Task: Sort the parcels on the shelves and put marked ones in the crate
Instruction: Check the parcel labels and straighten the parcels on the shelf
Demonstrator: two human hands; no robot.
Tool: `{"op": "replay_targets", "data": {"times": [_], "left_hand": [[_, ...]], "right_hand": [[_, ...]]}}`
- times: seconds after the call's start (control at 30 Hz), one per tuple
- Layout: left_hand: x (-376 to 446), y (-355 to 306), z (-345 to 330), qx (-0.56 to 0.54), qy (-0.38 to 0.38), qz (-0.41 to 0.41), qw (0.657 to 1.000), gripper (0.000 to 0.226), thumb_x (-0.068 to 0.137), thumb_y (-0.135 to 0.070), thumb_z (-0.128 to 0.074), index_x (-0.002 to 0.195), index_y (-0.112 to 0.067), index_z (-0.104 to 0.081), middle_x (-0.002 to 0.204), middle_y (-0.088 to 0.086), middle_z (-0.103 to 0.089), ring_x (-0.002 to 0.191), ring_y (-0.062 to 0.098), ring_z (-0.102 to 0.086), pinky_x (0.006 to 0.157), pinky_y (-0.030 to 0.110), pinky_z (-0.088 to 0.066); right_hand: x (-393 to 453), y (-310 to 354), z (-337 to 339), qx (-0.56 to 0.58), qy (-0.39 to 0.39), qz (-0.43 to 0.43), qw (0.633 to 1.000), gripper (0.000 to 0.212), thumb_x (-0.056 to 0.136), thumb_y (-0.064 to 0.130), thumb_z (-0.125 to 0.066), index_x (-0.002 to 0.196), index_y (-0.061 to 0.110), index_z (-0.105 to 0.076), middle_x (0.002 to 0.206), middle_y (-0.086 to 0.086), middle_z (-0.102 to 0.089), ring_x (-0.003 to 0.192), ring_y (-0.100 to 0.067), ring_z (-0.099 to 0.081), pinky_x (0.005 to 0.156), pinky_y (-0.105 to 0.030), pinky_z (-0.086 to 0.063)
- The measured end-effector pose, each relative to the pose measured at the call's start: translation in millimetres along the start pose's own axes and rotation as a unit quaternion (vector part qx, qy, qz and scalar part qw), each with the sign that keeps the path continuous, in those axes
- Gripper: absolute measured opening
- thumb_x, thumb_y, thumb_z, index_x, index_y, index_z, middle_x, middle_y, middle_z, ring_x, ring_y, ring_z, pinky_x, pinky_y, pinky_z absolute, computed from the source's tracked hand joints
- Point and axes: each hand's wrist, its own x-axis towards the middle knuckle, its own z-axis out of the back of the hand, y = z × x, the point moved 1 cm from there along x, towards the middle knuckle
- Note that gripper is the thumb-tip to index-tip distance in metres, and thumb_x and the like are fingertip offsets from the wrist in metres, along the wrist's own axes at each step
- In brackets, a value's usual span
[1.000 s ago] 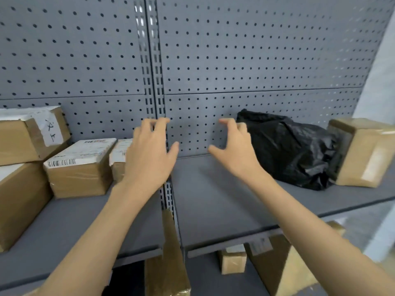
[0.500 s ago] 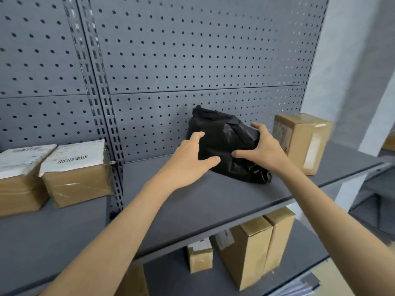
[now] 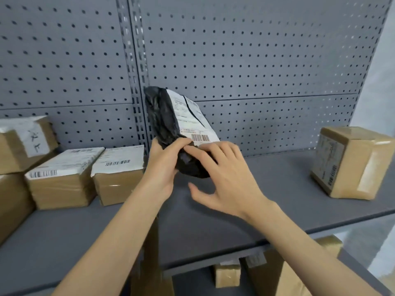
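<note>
A black plastic parcel bag (image 3: 164, 122) stands tilted on end in the middle of the grey shelf (image 3: 277, 201), its white shipping label with a barcode facing right. My left hand (image 3: 164, 165) grips the bag's lower left edge, fingers curled over it. My right hand (image 3: 220, 180) lies with straight fingers against the bag's lower right side, thumb spread below. No crate is in view.
Cardboard boxes with white labels (image 3: 119, 174) (image 3: 62, 178) sit on the shelf to the left, with a stacked box (image 3: 23, 142) bearing handwriting. Another taped box (image 3: 350, 163) stands far right. More boxes (image 3: 226, 276) sit on the lower shelf. A pegboard wall (image 3: 256, 50) backs the shelf.
Both hands reached the black bag, then took it and tipped it up on end toward the left, exposing its label.
</note>
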Motion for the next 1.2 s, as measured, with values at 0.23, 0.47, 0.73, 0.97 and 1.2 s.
{"op": "replay_targets", "data": {"times": [0.23, 0.47, 0.73, 0.97, 1.2], "left_hand": [[4.2, -1.1, 32.4, -0.05, -0.04, 0.031, 0.997, 0.023, 0.082, -0.002, -0.052, 0.102, -0.011, -0.061, 0.094, 0.003, -0.074, 0.084, 0.018, -0.069, 0.08, 0.033, -0.053], [3.2, 7.0, 38.8, 0.003, 0.008, 0.032, 0.999, 0.081, 0.078, -0.006, -0.052, 0.148, -0.025, -0.015, 0.12, -0.002, -0.058, 0.093, 0.017, -0.062, 0.075, 0.031, -0.053], [2.5, 14.2, 41.2, 0.383, 0.079, -0.089, 0.916, 0.064, 0.086, -0.019, -0.053, 0.144, -0.031, -0.027, 0.154, -0.007, -0.02, 0.137, 0.007, -0.02, 0.11, 0.033, -0.021], [-7.6, 28.8, 42.5, 0.595, 0.199, -0.052, 0.777, 0.055, 0.092, -0.041, -0.045, 0.142, -0.022, -0.031, 0.14, -0.003, -0.04, 0.086, 0.002, -0.051, 0.074, 0.02, -0.037], [-4.2, 20.3, 32.0, 0.63, 0.206, -0.06, 0.746, 0.066, 0.093, -0.031, -0.046, 0.148, -0.021, -0.01, 0.155, 0.003, -0.015, 0.14, 0.018, -0.017, 0.111, 0.031, -0.02]], "right_hand": [[19.2, -7.3, -10.3, 0.33, -0.062, -0.383, 0.861, 0.039, 0.088, 0.044, -0.048, 0.123, 0.027, -0.049, 0.121, 0.007, -0.046, 0.116, -0.014, -0.042, 0.094, -0.025, -0.035], [12.1, -30.7, -24.4, 0.634, 0.126, -0.495, 0.58, 0.035, 0.08, 0.025, -0.068, 0.113, 0.013, -0.062, 0.096, -0.006, -0.075, 0.078, -0.019, -0.072, 0.067, -0.03, -0.059], [-8.7, -29.5, -34.1, 0.54, 0.127, -0.554, 0.62, 0.047, 0.081, 0.027, -0.07, 0.122, 0.017, -0.05, 0.102, -0.001, -0.068, 0.08, -0.012, -0.068, 0.059, -0.023, -0.052], [-6.7, -21.8, -45.4, 0.417, 0.189, -0.513, 0.726, 0.037, 0.085, 0.034, -0.061, 0.116, 0.016, -0.054, 0.101, 0.002, -0.061, 0.093, -0.014, -0.062, 0.073, -0.02, -0.052], [-21.3, -42.3, -16.0, 0.301, 0.082, -0.483, 0.818, 0.055, 0.086, 0.041, -0.059, 0.135, 0.023, -0.042, 0.135, -0.007, -0.036, 0.132, -0.023, -0.028, 0.097, -0.027, -0.03]]}}
